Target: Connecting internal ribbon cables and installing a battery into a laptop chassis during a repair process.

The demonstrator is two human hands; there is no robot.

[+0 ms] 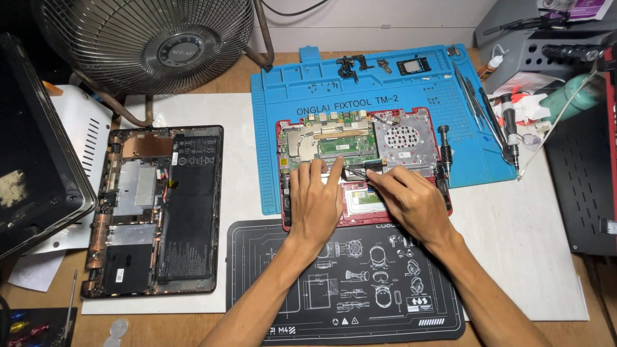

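Nearest me lies the black mat [360,283], with both forearms crossing it toward 12 o'clock. Beyond it sits the red laptop [411,138], opened up on the blue mat [276,115], its board facing me.

My left hand [315,199] rests flat on the laptop's lower half, fingers spread and loose, gripping nothing, with the index finger stretched toward 1 o'clock and pressing near the black strip [360,171] at the board's lower edge. My right hand [411,199] comes in from 4 o'clock, its fingertips pinched together at that same strip; I cannot tell whether anything is gripped between them. So the laptop lies directly under both hands, its board just past the fingertips at 12 o'clock.

At 3 o'clock of the right hand, a screwdriver [445,151] stands on the blue mat, beside the laptop's edge. Tweezers [479,103] lie farther out at 2 o'clock. At 9 o'clock, well apart from the left hand, a second laptop base [157,212] lies open with its black battery [193,212] showing. A fan [148,42] stands at 11 o'clock.
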